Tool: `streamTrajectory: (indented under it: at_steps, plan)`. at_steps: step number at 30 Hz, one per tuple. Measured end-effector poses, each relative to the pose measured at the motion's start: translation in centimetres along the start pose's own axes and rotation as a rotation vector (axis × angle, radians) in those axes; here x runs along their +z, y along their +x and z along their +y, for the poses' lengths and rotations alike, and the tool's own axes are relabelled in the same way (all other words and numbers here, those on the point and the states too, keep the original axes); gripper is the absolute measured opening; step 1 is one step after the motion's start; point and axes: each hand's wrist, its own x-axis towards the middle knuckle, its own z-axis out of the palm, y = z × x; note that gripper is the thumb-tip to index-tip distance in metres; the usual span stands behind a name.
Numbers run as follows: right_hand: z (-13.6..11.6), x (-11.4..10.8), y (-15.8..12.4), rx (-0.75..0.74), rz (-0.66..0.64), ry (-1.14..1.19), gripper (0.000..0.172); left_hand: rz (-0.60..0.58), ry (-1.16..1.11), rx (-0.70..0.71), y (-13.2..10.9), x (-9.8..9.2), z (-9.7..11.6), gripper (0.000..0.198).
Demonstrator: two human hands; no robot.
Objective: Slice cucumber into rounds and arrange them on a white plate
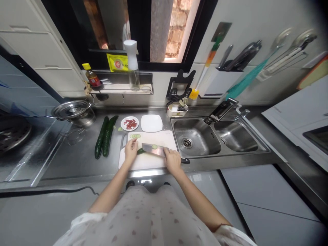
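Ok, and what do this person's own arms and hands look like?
The left hand and the right hand are ungloved and the forearms bare. White fabric sleeves end near the elbows, matching the white garment with small darker spots. A thin reddish-brown line borders the right sleeve; whether band or trim, I cannot tell.

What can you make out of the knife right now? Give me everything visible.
The knife has a broad, silvery, metal-looking blade and a black handle. The right hand grips it near the blade, and the handle's end sticks out past the hand, beyond the right edge of the board. The blade lies over the board, pointing left, with a pale slice on its face. Its far end is at the cucumber; whether the edge touches is too blurred to tell.
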Motion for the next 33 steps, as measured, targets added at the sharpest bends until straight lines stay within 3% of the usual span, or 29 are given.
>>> streamTrajectory:
  at_steps: [4, 8, 15, 22, 26, 33]
  plan:
    - [0.1, 0.0, 0.1, -0.028, -0.001, 0.003, 0.043, -0.248, 0.064, 0.21, 1.1, -0.2, 2.5, 0.027]
    - [-0.2, -0.1, -0.1, -0.047, 0.018, 0.001, 0.043, -0.46, 0.143, 0.297, 0.8, 0.3, 4.3, 0.03]
    - [-0.1, 0.1, -0.1, -0.071, 0.03, 0.004, 0.042, -0.561, 0.17, 0.279, 0.4, 1.1, 5.1, 0.026]
    - [0.1, 1.0, -0.2, -0.09, 0.019, 0.008, 0.039, -0.527, 0.105, 0.219, 0.3, 1.6, 5.1, 0.011]
    - [0.5, 1.2, -0.4, -0.064, 0.016, 0.006, 0.037, -0.481, 0.045, 0.078, 0.5, 1.7, 4.9, 0.012]
    - [1.6, 1.7, -0.6, 0.001, 0.019, 0.0, 0.04, -0.194, 0.01, -0.195, 3.1, 2.0, 1.2, 0.012]
